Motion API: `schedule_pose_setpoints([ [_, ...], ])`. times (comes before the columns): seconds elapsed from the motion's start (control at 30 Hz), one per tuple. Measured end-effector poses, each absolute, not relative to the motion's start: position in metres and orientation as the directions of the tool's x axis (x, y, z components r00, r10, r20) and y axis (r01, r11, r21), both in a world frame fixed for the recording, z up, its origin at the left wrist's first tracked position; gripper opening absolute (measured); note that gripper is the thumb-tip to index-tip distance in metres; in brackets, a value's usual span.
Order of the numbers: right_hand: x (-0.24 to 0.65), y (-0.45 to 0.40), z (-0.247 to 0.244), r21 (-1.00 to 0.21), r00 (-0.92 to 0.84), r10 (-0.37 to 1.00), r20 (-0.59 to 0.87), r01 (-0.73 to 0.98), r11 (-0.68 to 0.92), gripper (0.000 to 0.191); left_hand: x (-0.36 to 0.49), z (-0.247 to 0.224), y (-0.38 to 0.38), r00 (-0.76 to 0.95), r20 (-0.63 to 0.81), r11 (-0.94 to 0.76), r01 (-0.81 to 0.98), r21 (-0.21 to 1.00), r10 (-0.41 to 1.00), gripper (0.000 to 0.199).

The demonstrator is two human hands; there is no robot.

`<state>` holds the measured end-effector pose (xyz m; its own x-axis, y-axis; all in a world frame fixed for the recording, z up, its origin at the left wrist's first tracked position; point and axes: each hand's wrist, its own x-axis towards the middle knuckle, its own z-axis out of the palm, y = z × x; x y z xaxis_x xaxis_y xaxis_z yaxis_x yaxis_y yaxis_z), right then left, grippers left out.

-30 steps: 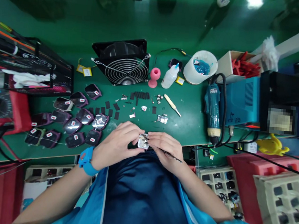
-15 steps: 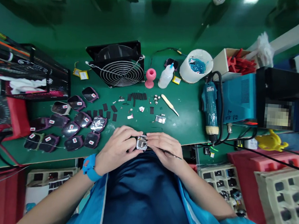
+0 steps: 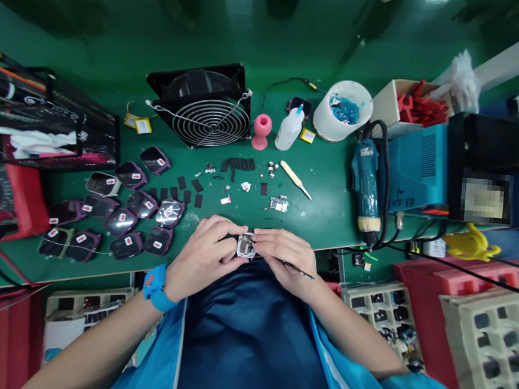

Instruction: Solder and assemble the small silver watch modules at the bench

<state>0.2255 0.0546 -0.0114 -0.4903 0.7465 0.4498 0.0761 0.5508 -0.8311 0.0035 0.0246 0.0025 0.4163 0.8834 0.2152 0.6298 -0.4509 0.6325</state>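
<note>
Between the fingers and thumb of my left hand (image 3: 210, 244) is a small light-coloured square watch case (image 3: 246, 246), its inside showing, near the table's front edge. My right hand (image 3: 287, 259) is closed around slim dark tweezers (image 3: 298, 270), whose back end sticks out towards the lower right. Its fingertips touch the right side of the case; the tips of the tweezers are hard to make out there. Ahead of both hands lie a small circuit board (image 3: 278, 204), a cream-handled brush (image 3: 295, 179) and several black pads (image 3: 239, 165).
Several purple-framed watch faces (image 3: 120, 222) lie at left. A black fan (image 3: 207, 106), pink holder (image 3: 261, 132), white bottle (image 3: 289, 128) and white tub (image 3: 342, 111) stand behind. At right are an electric screwdriver (image 3: 367, 185) and blue box (image 3: 412, 167). Parts trays (image 3: 491, 338) sit lower right.
The view has shifted slightly. Both hands keep their hold near the case, with small finger movement. Another person's hand at the top left has gone, and a small white case shows there.
</note>
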Motion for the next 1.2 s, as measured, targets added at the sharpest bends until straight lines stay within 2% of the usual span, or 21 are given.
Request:
schedule_pose_setpoints([
  [0.43, 0.2259, 0.0535, -0.0115, -0.851, -0.483, 0.772, 0.413, 0.099, 0.516, 0.022, 0.003, 0.0017, 0.0248, 0.432, 0.196, -0.453, 0.64, 0.621, 0.88, 0.032],
  [0.6, 0.225, 0.0534, -0.0117, -0.869, -0.456, 0.799, 0.392, 0.101, 0.484, 0.02, 0.0033, 0.0018, 0.0245, 0.428, 0.235, -0.475, 0.631, 0.614, 0.873, 0.035],
  [1.0, 0.2237, 0.055, -0.0093, -0.856, -0.49, 0.779, 0.392, 0.116, 0.504, 0.017, 0.0036, 0.0027, 0.0229, 0.418, 0.21, -0.449, 0.636, 0.628, 0.884, 0.037],
  [1.2, 0.2237, 0.0547, -0.0076, -0.882, -0.488, 0.797, 0.357, 0.103, 0.459, 0.018, 0.0031, -0.0011, 0.0204, 0.413, 0.221, -0.451, 0.625, 0.637, 0.884, 0.036],
])
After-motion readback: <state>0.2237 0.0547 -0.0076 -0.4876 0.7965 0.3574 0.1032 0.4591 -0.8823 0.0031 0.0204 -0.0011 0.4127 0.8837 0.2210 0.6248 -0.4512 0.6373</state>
